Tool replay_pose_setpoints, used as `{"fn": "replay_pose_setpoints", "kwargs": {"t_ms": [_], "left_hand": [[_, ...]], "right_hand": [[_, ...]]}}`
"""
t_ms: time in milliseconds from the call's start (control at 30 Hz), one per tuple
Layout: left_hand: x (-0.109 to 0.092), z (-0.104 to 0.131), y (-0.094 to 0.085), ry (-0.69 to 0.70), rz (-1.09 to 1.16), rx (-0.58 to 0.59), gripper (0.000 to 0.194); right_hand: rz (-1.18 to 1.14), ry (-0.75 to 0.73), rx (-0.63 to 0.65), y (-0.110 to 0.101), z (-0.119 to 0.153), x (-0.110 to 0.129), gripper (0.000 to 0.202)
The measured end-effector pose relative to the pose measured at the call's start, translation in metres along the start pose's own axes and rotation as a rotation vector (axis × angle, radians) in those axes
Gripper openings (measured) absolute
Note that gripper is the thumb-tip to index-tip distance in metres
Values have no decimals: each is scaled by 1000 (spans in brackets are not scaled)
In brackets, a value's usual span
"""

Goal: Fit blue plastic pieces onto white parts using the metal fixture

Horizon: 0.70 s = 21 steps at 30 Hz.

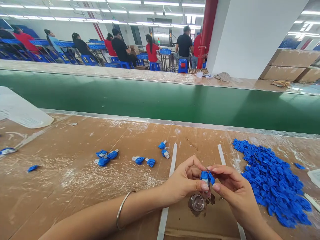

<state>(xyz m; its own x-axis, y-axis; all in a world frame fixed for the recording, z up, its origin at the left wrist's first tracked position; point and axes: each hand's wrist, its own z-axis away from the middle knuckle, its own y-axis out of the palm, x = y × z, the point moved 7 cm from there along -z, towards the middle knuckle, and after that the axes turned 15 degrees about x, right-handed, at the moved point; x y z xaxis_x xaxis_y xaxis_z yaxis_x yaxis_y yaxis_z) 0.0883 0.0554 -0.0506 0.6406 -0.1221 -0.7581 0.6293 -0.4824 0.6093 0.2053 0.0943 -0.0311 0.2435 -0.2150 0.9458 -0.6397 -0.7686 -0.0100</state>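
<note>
One green belt (150, 103) crosses beyond the brown table (82, 200). On the right lies the pile (275, 180), many small, thin, curled blue pieces. The left hand (186, 180) and right hand (235, 190) pinch the piece (207, 178) between thumbs and fingertips, above the table between two white strips; it is blue and folded, with a pale part below. Just beneath sits a small clear round jar (197, 202), its contents too unclear to name. Seven blue-and-white bundles (138, 160) lie left of the strips.
</note>
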Motion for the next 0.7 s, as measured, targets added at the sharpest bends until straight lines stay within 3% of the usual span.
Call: {"fn": "replay_pose_setpoints", "kwargs": {"t_ms": [100, 233, 367, 500, 567, 633, 700], "left_hand": [[0, 0, 2, 44, 34, -22, 34], [-2, 3, 6, 45, 31, -51, 34], [-9, 8, 3, 61, -11, -113, 35], [-10, 8, -1, 56, -66, -124, 36], [-11, 7, -2, 31, -115, -116, 37], [-15, 4, -5, -17, -211, -112, 36], [-27, 1, -13, -54, -338, -151, 33]], "right_hand": [[344, -162, -27, 4, 1, 20, 6], [667, -406, -14, 21, 12, 36, 30], [834, -396, 66, 39, 21, 28, 49], [792, -361, 102, 42, 19, 27, 47], [716, -307, 181, 34, 9, 23, 39], [743, -239, 193, 11, -2, 16, 29], [973, -190, -4, -31, -9, 13, 21]]}}
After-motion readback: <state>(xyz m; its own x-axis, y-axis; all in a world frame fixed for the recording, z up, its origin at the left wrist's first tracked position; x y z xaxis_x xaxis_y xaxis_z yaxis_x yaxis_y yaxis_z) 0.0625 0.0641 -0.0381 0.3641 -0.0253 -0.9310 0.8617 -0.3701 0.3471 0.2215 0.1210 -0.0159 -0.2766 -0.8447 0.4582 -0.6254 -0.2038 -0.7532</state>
